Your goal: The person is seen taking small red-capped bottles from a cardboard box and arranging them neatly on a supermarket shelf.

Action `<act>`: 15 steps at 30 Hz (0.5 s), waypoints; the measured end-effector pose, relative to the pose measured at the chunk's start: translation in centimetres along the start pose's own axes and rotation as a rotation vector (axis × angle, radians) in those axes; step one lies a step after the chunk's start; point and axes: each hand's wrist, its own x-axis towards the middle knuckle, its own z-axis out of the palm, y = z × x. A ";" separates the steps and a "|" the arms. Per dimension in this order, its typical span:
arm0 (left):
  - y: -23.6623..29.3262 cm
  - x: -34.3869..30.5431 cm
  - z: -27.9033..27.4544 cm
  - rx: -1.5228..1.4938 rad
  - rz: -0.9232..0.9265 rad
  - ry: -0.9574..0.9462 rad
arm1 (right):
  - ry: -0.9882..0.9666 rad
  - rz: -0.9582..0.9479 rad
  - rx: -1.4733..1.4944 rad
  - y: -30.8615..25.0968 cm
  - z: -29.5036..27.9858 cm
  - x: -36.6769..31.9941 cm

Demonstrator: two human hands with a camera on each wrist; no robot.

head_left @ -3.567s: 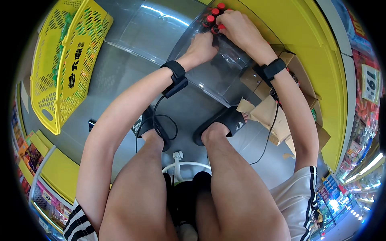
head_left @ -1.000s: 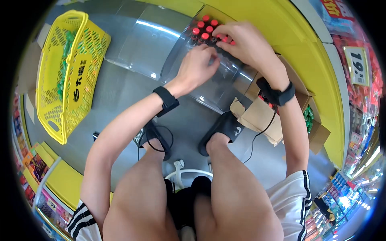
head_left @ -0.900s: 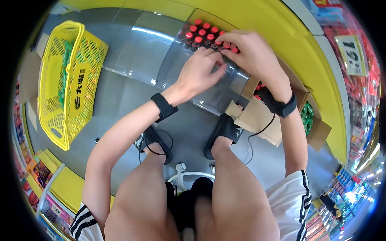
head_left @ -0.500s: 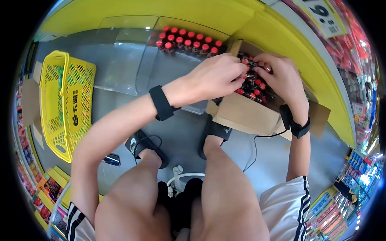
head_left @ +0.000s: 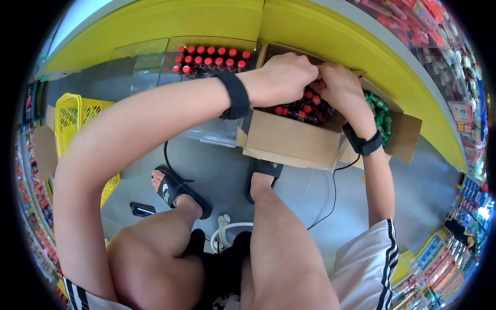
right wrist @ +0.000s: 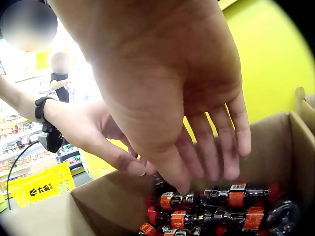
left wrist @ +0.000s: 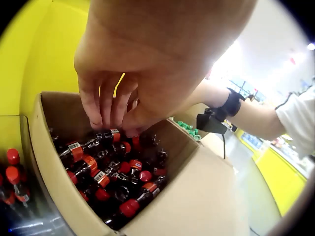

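My two hands reach into an open cardboard box (head_left: pixel 292 139) of small dark soda bottles with red caps (left wrist: pixel 130 204) and red labels, lying in a jumble. My left hand (head_left: pixel 287 77) comes in from the left, palm down; its fingers (left wrist: pixel 106 105) point down with the tips right at the topmost bottles. Close beside it, my right hand (head_left: pixel 341 88) hangs over the right part of the box. Its fingers (right wrist: pixel 216 147) are spread and nearly straight, the thumb tip near the bottles. Neither hand shows a bottle lifted.
Left of the box stands a clear plastic bin (head_left: pixel 214 137) with rows of upright red-capped bottles (head_left: pixel 209 62). Green packets (head_left: pixel 381 116) fill a box at right. A yellow basket (head_left: pixel 70 121) and a phone (head_left: pixel 142 209) lie leftward. A yellow shelf panel (head_left: pixel 206 31) rises behind.
Both hands have left the upright bottles in the clear bin and moved right to the cardboard box. The head view has turned right, so the basket and bin shift leftward.
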 end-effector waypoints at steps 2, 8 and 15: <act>0.2 0.9 -0.2 -0.034 -0.028 -0.064 | -0.040 0.017 -0.002 1.2 1.4 0.3; 0.0 3.8 0.7 0.003 -0.032 -0.087 | -0.072 0.091 -0.030 2.0 2.0 0.4; -0.9 2.9 2.8 0.101 -0.124 -0.069 | -0.078 0.245 -0.080 2.9 2.9 0.7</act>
